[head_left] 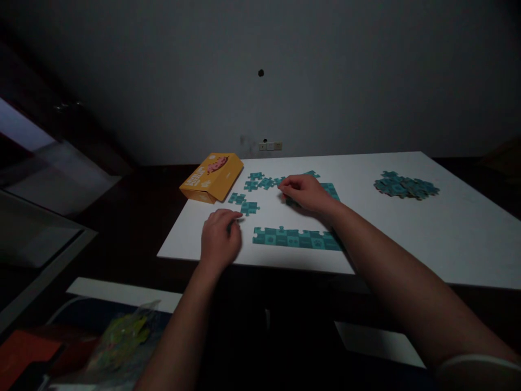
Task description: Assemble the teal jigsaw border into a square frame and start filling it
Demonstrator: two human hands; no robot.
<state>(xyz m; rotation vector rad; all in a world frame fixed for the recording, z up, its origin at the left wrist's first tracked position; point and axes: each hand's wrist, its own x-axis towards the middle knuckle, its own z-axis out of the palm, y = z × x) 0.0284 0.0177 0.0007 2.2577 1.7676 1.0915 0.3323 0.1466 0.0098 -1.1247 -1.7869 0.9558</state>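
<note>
My left hand rests near the front left of the white table, fingers loosely curved with a gap to the thumb and nothing seen in them. Just beyond its fingertips lies a teal jigsaw puzzle piece. My right hand is over the middle of the table, thumb and fingers pinched together; what they hold, if anything, is hidden. Teal shows beneath that hand. A joined strip of puzzle pieces runs along the front, and another joined section is partly covered by my right hand and forearm.
Several loose puzzle pieces lie beyond my hands. A yellow puzzle box stands at the back left. Toward the right is a heap of puzzle pieces. Below the table at the left, a clear plastic bag holds colourful items.
</note>
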